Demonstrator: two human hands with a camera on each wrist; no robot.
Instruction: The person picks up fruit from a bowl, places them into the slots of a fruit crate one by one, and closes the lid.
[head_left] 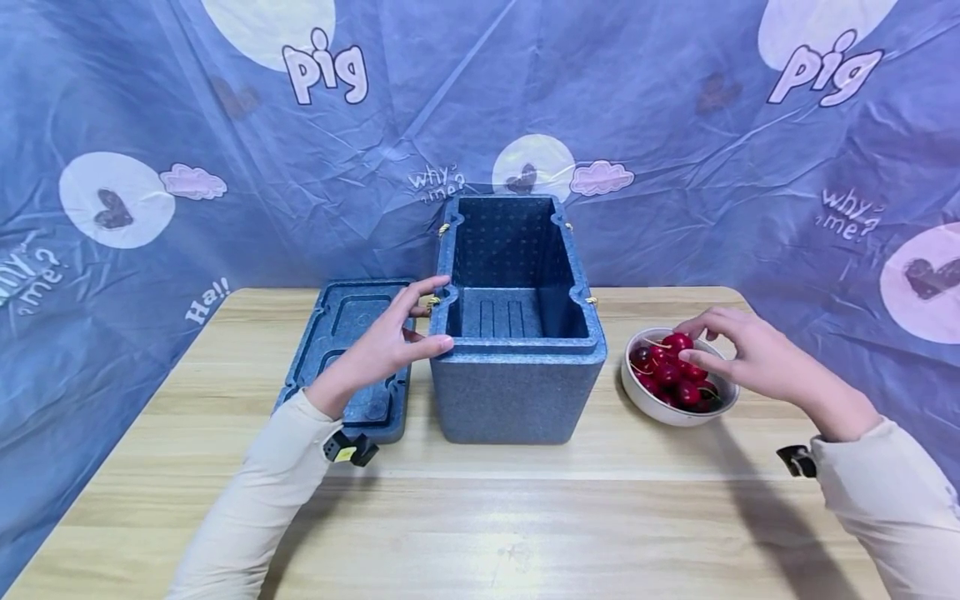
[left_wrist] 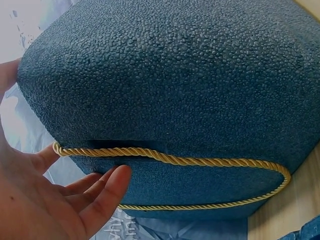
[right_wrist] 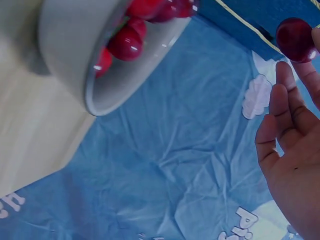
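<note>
A dark blue foam box (head_left: 517, 392) stands uncovered on the table, its inside visible from above. My left hand (head_left: 393, 333) rests against the box's near left corner, thumb at the front rim and index finger at the left rim. In the left wrist view, its other fingers hang loosely near a gold rope (left_wrist: 215, 161) on the box's side. Over a white bowl (head_left: 637, 400) of cherries (head_left: 667, 375), my right hand (head_left: 757, 354) pinches one dark red cherry (right_wrist: 296, 40). The right thumb is mostly cut off in the right wrist view.
A blue lid (head_left: 382, 417) with moulded grooves lies on the table left of the box, partly under my left arm. The wooden table (head_left: 480, 517) ends at a blue printed cloth (head_left: 675, 108) hanging behind the box. Gold rope loops show along the box's rims.
</note>
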